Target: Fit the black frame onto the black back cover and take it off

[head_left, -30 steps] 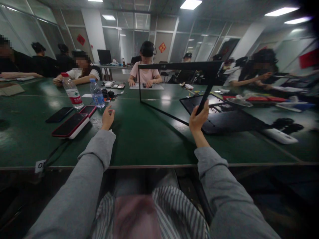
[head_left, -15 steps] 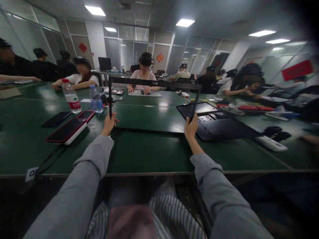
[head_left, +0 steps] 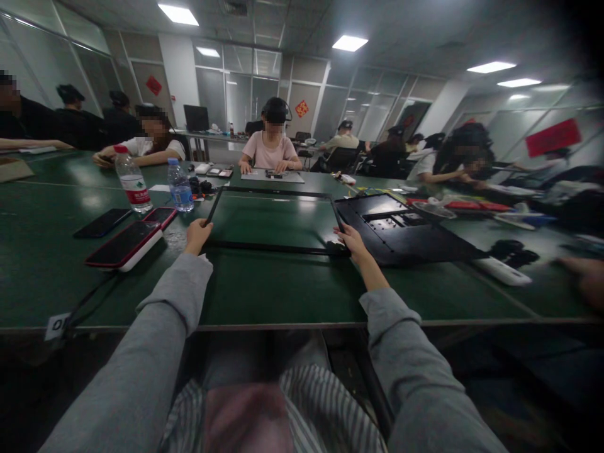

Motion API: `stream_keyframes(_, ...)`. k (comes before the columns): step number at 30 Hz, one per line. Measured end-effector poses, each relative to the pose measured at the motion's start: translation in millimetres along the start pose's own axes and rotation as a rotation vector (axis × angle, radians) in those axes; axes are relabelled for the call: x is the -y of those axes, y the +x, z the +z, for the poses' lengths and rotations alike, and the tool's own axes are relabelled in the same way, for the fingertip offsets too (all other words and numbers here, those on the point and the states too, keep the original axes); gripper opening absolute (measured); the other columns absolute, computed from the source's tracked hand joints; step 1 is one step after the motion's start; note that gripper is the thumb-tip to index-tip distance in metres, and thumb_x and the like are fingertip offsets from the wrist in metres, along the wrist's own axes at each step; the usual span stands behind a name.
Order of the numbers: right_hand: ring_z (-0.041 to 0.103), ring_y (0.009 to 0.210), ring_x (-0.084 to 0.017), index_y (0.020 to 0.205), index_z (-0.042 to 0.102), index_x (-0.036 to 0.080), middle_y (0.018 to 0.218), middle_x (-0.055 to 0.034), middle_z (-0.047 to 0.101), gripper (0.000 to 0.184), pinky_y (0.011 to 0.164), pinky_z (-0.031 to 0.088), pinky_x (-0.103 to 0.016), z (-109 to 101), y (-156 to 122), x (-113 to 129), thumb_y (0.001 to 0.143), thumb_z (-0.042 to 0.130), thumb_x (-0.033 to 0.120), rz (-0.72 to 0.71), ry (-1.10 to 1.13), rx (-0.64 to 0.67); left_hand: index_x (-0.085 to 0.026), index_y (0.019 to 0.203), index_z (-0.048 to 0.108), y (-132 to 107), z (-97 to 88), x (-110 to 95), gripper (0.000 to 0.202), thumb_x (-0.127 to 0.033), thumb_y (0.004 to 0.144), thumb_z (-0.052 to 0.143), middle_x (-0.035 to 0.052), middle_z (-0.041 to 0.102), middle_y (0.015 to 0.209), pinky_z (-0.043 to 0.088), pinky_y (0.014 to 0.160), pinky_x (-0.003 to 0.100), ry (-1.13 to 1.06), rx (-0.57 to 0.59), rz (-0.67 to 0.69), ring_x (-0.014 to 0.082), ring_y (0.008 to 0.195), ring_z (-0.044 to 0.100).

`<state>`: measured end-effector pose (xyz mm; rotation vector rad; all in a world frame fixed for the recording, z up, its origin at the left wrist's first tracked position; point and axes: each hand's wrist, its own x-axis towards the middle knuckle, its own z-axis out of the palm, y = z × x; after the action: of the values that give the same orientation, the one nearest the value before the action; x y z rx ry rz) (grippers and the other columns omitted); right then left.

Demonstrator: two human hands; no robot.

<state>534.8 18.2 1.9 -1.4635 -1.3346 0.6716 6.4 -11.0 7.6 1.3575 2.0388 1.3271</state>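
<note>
A thin black screen bezel (head_left: 278, 248), an open rectangular frame, tilts low over the green table (head_left: 278, 289) in front of me. My left hand (head_left: 198, 236) grips its left side near the lower corner. On the opposite side, my right hand (head_left: 353, 242) holds the bezel with fingers closed round the edge. Just right of that hand lies a black laptop cover panel (head_left: 415, 242), with cut-outs and small fixings on it. Whether the bezel's far edge touches the table, I cannot tell.
Left of me stand a red-capped bottle (head_left: 134, 182) and a blue-capped bottle (head_left: 180, 189). Nearer lie a dark phone (head_left: 102, 223) and a red-edged device (head_left: 125, 245). A white object (head_left: 504, 272) is at the right. A person (head_left: 271, 148) sits opposite.
The bezel has tipped from near upright down toward the table, its far edge dropping away from me. Both hands keep their hold on it.
</note>
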Motion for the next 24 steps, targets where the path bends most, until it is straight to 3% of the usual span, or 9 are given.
stream_keyframes(2, 0.069, 0.137, -0.035, 0.137, 0.069, 0.018, 0.137, -0.0185, 0.076, 0.052, 0.117, 0.056, -0.055, 0.3, 1.0, -3.0, 0.086, 0.064, 0.027, -0.065, -0.169, -0.044, -0.018, 0.120, 0.082, -2.5, 0.2, 1.8, 0.029, -0.029, 0.095, 0.070, 0.0196, 0.081, 0.124, 0.056, 0.105, 0.047, 0.181, -0.021, 0.069, 0.0372, 0.123, 0.073)
stream_keyframes(4, 0.062, 0.146, -0.037, 0.142, 0.069, 0.016, 0.143, -0.0204, 0.074, 0.055, 0.126, 0.049, -0.059, 1.4, 1.5, -7.8, 0.088, 0.060, 0.024, -0.093, -0.315, -0.072, -0.018, 0.123, 0.083, -7.4, 2.2, 2.2, 0.032, -0.032, 0.098, 0.067, 0.0224, 0.079, 0.131, 0.051, 0.112, 0.056, 0.303, -0.036, 0.102, 0.0424, 0.132, 0.068)
stream_keyframes(9, 0.063, 0.147, -0.039, 0.146, 0.070, 0.015, 0.140, -0.0210, 0.076, 0.056, 0.126, 0.047, -0.062, 1.7, 4.9, -22.6, 0.092, 0.055, 0.018, -0.054, -0.479, -0.043, -0.013, 0.129, 0.082, -16.9, 8.1, -0.4, 0.039, -0.033, 0.100, 0.065, 0.0278, 0.072, 0.142, 0.043, 0.117, 0.069, 0.396, -0.033, 0.122, 0.0497, 0.142, 0.057)
stream_keyframes(18, 0.071, 0.137, -0.031, 0.148, 0.072, 0.016, 0.141, -0.0151, 0.078, 0.060, 0.124, 0.051, -0.053, -2.6, 4.0, -26.1, 0.090, 0.056, 0.014, -0.087, -0.499, -0.032, -0.017, 0.116, 0.085, -11.5, 12.0, 6.2, 0.029, -0.033, 0.096, 0.071, 0.0252, 0.072, 0.143, 0.038, 0.119, 0.075, 0.392, -0.010, 0.115, 0.0519, 0.144, 0.052)
stream_keyframes(24, 0.073, 0.126, -0.033, 0.139, 0.077, 0.016, 0.124, -0.0153, 0.082, 0.055, 0.121, 0.053, -0.052, -3.9, -0.1, -17.4, 0.087, 0.058, 0.017, -0.114, -0.514, -0.081, -0.018, 0.119, 0.084, -14.1, 11.0, 2.0, 0.032, -0.038, 0.099, 0.068, 0.0243, 0.070, 0.146, 0.037, 0.119, 0.075, 0.394, 0.020, 0.091, 0.0517, 0.146, 0.051)
